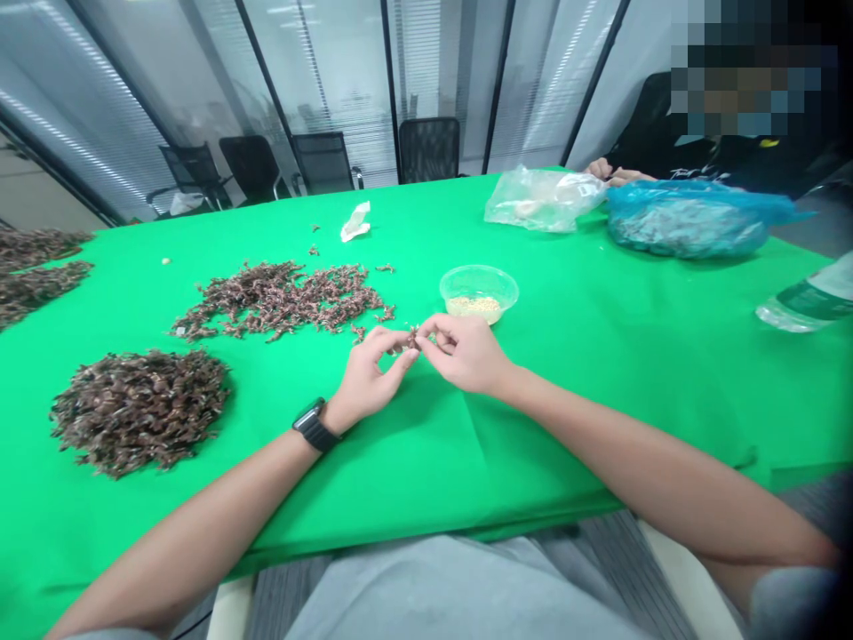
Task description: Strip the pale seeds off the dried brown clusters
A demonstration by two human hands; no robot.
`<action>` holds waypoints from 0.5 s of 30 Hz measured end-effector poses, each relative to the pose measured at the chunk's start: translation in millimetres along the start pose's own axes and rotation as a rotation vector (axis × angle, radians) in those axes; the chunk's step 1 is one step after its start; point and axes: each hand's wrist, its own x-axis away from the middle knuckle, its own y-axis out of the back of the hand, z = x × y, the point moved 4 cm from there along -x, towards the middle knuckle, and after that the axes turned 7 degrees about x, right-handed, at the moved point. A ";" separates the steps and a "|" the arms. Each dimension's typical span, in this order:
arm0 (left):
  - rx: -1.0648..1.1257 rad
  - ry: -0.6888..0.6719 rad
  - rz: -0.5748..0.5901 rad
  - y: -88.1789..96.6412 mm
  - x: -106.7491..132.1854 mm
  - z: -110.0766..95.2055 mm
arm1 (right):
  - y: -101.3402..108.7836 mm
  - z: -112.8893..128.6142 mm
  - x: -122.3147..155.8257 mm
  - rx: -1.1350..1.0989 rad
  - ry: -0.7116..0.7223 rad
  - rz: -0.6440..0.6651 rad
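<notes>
My left hand [373, 373] pinches a small dark brown piece [413, 339], knobbly with little prongs; its exact kind is too small to tell. The fingertips of my right hand [470, 351] are closed at the same piece from the other side. Just behind my right hand stands a clear round plastic bowl [478, 280] holding small pale bits [474, 305]. A loose spread of similar brown pieces [286, 298] lies beyond my left hand. Further left, a taller heap of them [141, 409] rests on the green cloth.
More brown piles [43, 271] lie at the far left of the green-covered table [566, 373]. Crumpled white paper [355, 222], a clear bag [543, 200], a blue bag [697, 220] and a bottle [809, 298] are around. A person's hands [617, 173] show behind the bags.
</notes>
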 end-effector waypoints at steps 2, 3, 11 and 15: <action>-0.089 -0.073 0.001 2.0 -0.3 -0.4 | -1.5 0.0 -1.4 -0.128 -0.125 0.021; -0.135 -0.116 0.011 2.9 -0.4 -0.5 | -2.7 -1.0 -2.2 -0.207 -0.191 0.047; -0.305 -0.283 0.072 7.1 -2.5 -2.7 | -16.5 -14.2 -2.4 -0.853 -0.642 0.402; -0.179 -0.138 -0.016 5.5 -3.0 0.6 | -9.6 -17.1 -6.3 -0.481 -0.411 0.206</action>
